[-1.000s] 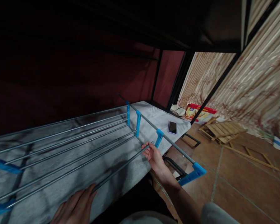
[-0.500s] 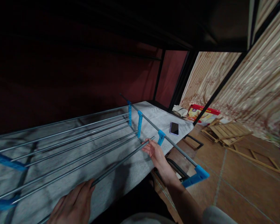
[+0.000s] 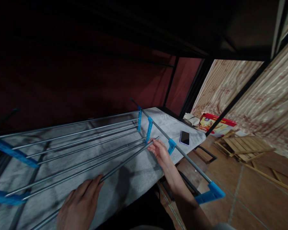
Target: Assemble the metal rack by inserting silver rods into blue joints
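A loose grey metal rod (image 3: 124, 162) runs diagonally between both hands, in front of a rack. My left hand (image 3: 83, 199) is wrapped over its nearer part at the lower left. Near the rod's far end, my right hand (image 3: 159, 150) pinches it with thumb and fingers, close to the rack's right side. The rack has several parallel grey bars (image 3: 86, 145) joined to blue plastic brackets (image 3: 149, 129). Along its right side a grey tube (image 3: 190, 160) passes through blue connectors and ends at a blue corner piece (image 3: 212, 193).
Beneath the rack lies a grey cloth-covered surface (image 3: 139, 179). A phone (image 3: 184, 138) rests at its right end. Black frame posts (image 3: 240, 94) stand around it. On the tiled floor at right are a red and yellow box (image 3: 217, 124) and folded wooden slats (image 3: 248, 147).
The camera view has shifted, so the rack and phone appear slightly lower and farther right. Both hands still hold the rod, and its far end now appears nearer the blue bracket.
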The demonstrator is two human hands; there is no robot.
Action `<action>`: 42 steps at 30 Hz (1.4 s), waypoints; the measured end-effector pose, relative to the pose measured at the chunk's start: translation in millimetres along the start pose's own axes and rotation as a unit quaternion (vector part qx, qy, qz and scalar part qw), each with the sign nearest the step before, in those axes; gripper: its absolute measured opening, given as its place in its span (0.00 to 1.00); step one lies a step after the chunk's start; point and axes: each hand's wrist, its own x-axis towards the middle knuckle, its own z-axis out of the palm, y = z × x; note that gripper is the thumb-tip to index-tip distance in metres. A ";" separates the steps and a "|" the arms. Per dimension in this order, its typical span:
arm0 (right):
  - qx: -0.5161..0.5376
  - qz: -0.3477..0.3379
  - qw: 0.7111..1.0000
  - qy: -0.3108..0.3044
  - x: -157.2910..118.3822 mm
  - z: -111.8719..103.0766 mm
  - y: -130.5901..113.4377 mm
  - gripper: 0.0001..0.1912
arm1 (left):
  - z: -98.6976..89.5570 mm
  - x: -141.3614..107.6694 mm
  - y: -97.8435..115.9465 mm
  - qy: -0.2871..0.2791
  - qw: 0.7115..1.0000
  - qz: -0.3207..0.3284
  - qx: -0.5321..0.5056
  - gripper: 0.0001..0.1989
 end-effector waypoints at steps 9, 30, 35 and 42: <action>-0.031 0.000 0.999 0.015 26.7 6.2 5.0 0.11 | 8.2 13.9 5.3 0.014 0.999 -0.051 0.002 0.17; -0.074 0.012 0.996 -0.056 73.4 26.0 9.0 0.11 | 36.6 31.3 -14.8 -0.013 0.991 -0.127 -0.027 0.18; -0.073 0.006 0.996 -0.043 79.1 25.4 7.9 0.11 | 36.1 41.5 -13.1 0.029 0.994 -0.107 -0.018 0.18; -0.077 -0.013 0.996 -0.031 87.8 25.1 7.2 0.10 | 38.5 51.0 -15.6 0.046 0.994 -0.094 -0.039 0.18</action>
